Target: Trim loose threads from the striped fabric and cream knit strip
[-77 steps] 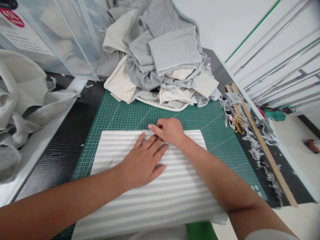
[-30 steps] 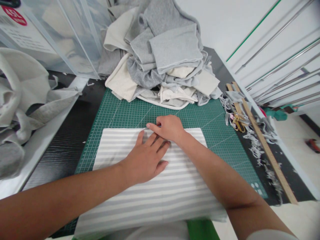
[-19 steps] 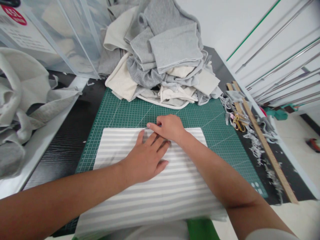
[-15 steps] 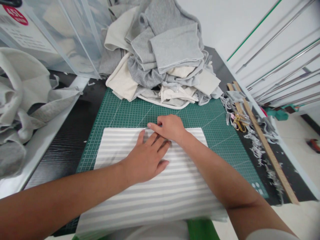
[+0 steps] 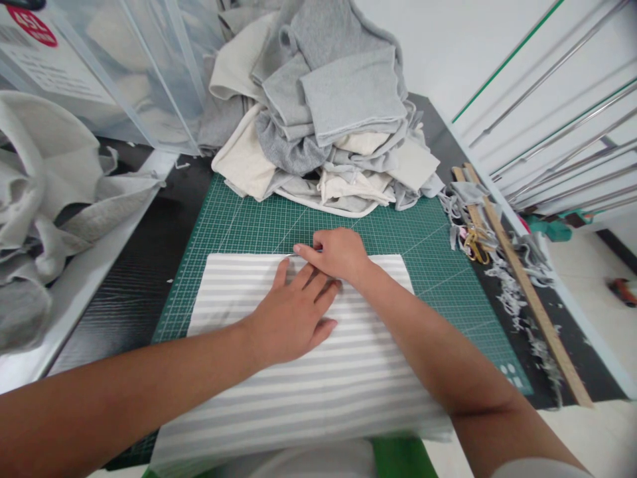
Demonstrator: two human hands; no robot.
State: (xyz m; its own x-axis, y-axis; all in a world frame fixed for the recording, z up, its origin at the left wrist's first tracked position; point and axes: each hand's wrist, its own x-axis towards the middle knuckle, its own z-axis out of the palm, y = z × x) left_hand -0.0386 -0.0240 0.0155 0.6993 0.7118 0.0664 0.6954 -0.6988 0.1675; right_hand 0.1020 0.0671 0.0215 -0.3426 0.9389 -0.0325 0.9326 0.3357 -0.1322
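Note:
Striped grey-and-white fabric (image 5: 279, 392) lies spread over the green cutting mat (image 5: 249, 219), its far edge running straight across the mat. My left hand (image 5: 288, 318) rests flat on the fabric with its fingers spread, the fingertips close to that edge. Just beyond, my right hand (image 5: 341, 254) is closed at the same edge, thumb pointing left. A thin metal tip (image 5: 290, 255) pokes out by the thumb along the fabric edge; the rest of this slim tool is hidden in the hand. The right wrist lies close over the left fingertips.
A heap of grey and cream fabric pieces (image 5: 318, 119) covers the mat's far end. At left stand a clear plastic box (image 5: 134, 86) and more grey fabric (image 5: 44, 186). Yellow-handled scissors (image 5: 475, 247), thread scraps and a long wooden strip (image 5: 537, 305) lie along the right side.

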